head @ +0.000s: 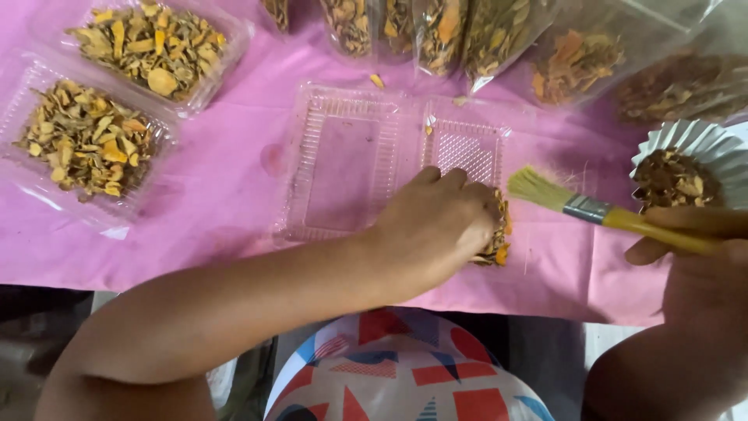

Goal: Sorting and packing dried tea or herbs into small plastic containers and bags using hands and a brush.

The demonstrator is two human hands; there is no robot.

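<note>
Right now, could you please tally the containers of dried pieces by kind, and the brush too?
Clear plastic trays: 3
Clear bags: 7, though overlaps blur the count
Fluted paper cup: 1
Yellow-handled brush: 1
Total: 12

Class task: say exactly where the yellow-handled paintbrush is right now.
In the head view, the yellow-handled paintbrush is at the right, held in the right hand, bristles pointing left toward the left hand, just below the white fluted paper cup.

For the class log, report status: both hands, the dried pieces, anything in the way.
Left hand cupped over dried pieces on pink cloth. Right hand grips yellow brush. Empty clear tray touching left hand.
</note>
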